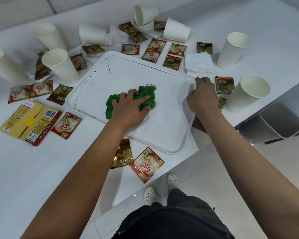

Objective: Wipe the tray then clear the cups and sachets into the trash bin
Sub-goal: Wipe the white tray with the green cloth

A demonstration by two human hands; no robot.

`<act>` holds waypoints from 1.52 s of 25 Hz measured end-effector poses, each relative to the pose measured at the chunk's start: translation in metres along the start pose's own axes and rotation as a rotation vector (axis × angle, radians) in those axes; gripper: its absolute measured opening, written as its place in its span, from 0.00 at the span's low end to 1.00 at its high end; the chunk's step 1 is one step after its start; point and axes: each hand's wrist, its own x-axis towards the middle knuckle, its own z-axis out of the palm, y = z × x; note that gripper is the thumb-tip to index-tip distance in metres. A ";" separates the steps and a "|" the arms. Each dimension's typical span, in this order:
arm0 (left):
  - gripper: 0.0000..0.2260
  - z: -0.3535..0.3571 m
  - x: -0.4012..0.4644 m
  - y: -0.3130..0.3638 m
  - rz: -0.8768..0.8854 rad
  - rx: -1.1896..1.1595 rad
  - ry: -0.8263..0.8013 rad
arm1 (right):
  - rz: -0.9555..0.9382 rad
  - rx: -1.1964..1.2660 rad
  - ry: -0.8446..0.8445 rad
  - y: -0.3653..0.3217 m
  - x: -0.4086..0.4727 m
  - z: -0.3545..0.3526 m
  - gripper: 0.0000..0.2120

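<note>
Tray (162,121) long axis runs near-right to far-left.

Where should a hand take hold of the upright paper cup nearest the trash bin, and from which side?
Grip the upright paper cup round its side wall just below the rim, coming from the tray side. It stands upright with its open mouth up and tapers downward, so fingers wrap the wall easily. The right hand is closest; the trash bin sits just beyond.

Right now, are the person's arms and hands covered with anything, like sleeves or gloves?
No. Both arms are bare as far up as the picture shows, with no sleeves in view. The left hand and right hand wear no gloves, and I see no rings, watch or bracelets.
</note>
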 end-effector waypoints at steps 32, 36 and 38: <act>0.20 -0.005 0.104 0.043 -0.150 0.061 0.074 | -0.101 -0.043 -0.074 0.018 0.039 -0.001 0.21; 0.20 -0.010 0.107 0.023 -0.341 0.036 0.048 | -0.092 -0.035 -0.073 0.016 0.038 0.000 0.19; 0.20 -0.007 0.104 0.035 -0.308 0.017 0.075 | -0.084 -0.029 -0.069 0.016 0.039 0.001 0.19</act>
